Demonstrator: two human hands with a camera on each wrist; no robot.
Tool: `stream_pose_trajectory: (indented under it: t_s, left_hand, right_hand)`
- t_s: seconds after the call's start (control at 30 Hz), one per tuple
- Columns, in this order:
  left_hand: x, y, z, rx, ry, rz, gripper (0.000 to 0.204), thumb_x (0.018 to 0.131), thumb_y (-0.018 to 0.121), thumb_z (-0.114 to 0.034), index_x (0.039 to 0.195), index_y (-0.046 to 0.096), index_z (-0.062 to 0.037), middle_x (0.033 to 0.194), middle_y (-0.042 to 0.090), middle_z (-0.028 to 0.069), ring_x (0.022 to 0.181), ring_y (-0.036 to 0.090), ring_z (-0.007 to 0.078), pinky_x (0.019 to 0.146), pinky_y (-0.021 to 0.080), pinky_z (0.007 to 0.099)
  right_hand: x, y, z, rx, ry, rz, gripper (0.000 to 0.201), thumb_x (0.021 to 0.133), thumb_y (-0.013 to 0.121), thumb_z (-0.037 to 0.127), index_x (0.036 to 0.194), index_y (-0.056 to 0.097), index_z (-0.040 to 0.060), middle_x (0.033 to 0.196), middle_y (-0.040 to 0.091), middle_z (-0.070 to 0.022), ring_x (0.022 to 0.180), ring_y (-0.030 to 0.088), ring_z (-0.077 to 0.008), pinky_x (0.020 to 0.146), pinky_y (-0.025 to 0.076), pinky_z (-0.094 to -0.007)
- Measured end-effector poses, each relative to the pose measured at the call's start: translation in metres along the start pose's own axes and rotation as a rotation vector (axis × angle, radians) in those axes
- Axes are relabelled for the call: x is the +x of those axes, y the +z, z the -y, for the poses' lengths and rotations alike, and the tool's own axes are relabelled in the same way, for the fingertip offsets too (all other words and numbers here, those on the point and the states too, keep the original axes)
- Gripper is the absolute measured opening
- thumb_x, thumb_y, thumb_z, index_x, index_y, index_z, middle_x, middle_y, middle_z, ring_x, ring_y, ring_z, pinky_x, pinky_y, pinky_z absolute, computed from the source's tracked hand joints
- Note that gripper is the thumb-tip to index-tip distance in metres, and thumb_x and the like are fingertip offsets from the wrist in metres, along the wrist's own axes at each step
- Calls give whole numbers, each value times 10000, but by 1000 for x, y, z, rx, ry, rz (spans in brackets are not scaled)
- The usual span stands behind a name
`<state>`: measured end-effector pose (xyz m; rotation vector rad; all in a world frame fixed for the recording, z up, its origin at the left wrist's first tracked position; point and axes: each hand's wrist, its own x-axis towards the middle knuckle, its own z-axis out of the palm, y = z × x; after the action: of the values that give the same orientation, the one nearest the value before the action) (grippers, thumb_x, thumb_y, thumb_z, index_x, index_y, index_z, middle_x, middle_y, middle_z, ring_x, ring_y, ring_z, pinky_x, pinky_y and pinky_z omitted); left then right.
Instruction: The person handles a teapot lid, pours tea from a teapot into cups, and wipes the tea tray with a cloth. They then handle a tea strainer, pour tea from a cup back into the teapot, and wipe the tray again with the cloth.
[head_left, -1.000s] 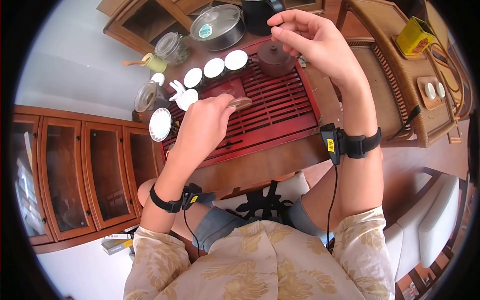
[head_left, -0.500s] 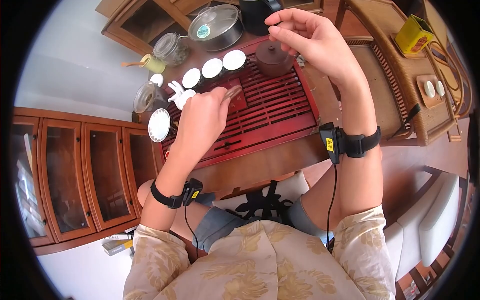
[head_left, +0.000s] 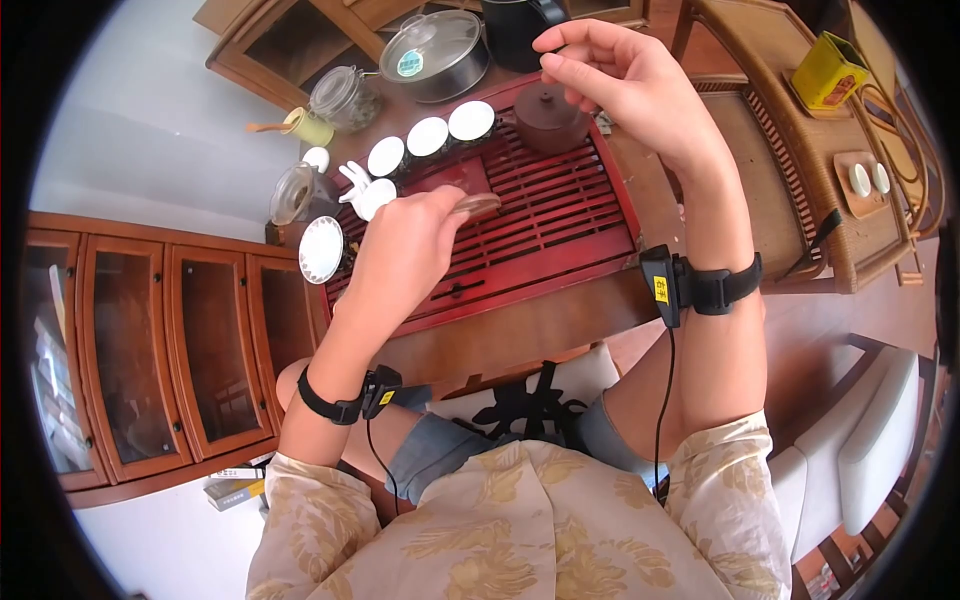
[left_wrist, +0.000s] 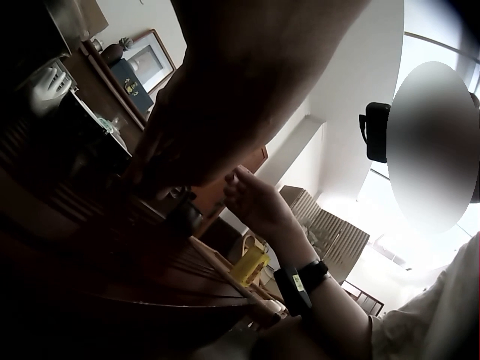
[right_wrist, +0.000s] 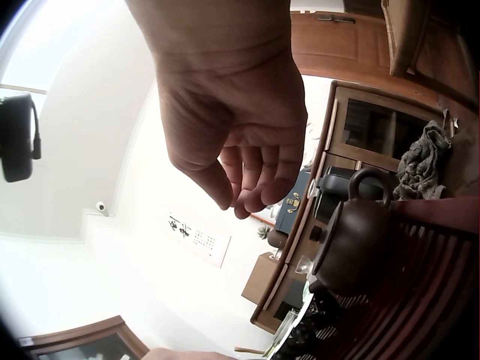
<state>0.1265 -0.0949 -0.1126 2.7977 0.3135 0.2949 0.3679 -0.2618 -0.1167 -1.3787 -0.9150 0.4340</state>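
Observation:
My left hand pinches the edge of a small round brown disc above the slatted red tea tray. In the head view the disc lies nearly level and its underside is hidden. My right hand is raised beside the dark brown teapot, at the tray's far right corner. Its fingers are loosely bent, with the thumb near the index finger, and the right wrist view shows nothing held. Three white-topped cups line the tray's far edge. A white rabbit-like figure stands just beyond my left hand.
Behind the tray are a lidded pot, a clip-top glass jar and a dark kettle. A patterned white cup stands at the left edge. On the right, a rattan cart carries a yellow tin.
Half a second ago the disc was tipped up more steeply and a bit to the left; now it is back near level, as one second ago. My right hand has stayed put.

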Motion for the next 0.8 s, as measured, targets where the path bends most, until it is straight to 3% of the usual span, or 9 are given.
stream_pose_trajectory:
  t_s: [0.17,0.3,0.4,0.43,0.5,0.57,0.67,0.8]
  left_hand:
    - [2,-7,5,-20,26,-4,224,1027,759,-103,1224,752,4,1015,766,269,939,735,501,818,599,485]
    - [1,-26,1,-108,-32,-104,233,1031,772,-114,1236,745,-6,1022,785,230,898,767,416,800,604,420]
    - [-1,-40,1,-197,-27,-119,241,1031,786,-122,1244,745,-18,1033,799,198,888,786,343,784,606,380]
    - [-2,-43,2,-231,-28,-103,243,1029,792,-125,1245,746,-23,1039,804,190,892,792,327,781,608,372]
    - [-3,-48,5,-247,-20,-86,249,1029,799,-128,1250,742,-28,1054,811,178,904,802,305,784,612,362]
    - [-5,-50,9,-212,-4,-87,256,1031,801,-129,1258,735,-31,1072,815,172,919,811,295,798,617,360]
    - [-6,-43,16,-287,10,-181,271,1026,807,-120,1271,724,-39,1100,817,176,963,826,289,840,620,338]
    - [-8,-61,19,-337,-51,-253,268,1014,816,-74,1258,721,-20,1102,833,126,1036,834,210,885,622,307]
  right_hand:
    - [1,0,-1,8,3,26,304,1057,816,265,1288,798,69,1034,772,40,899,655,-48,811,537,-229]
    - [-2,15,8,37,-52,67,343,1021,873,233,1287,791,33,1109,781,21,954,671,-69,864,543,-248]
    - [-11,39,25,-146,-162,175,348,962,921,203,1244,805,35,1142,782,-1,1029,678,-96,900,545,-263]
    - [-11,49,20,-246,-334,169,377,917,949,178,1241,809,45,1122,781,-20,1031,686,-130,902,567,-295]
    - [-13,68,16,-219,-408,222,383,900,949,143,1242,808,45,1097,778,-59,1020,705,-174,901,594,-336]
    - [-16,80,15,-236,-352,265,339,929,898,59,1250,797,21,1124,786,-109,978,747,-214,880,626,-360]
    - [-18,88,18,-291,-318,213,291,937,882,39,1216,807,4,1117,801,-117,927,760,-215,860,628,-353]
    - [-18,87,16,-345,-306,171,237,941,872,19,1171,817,-4,1051,810,-106,904,756,-195,840,617,-328]
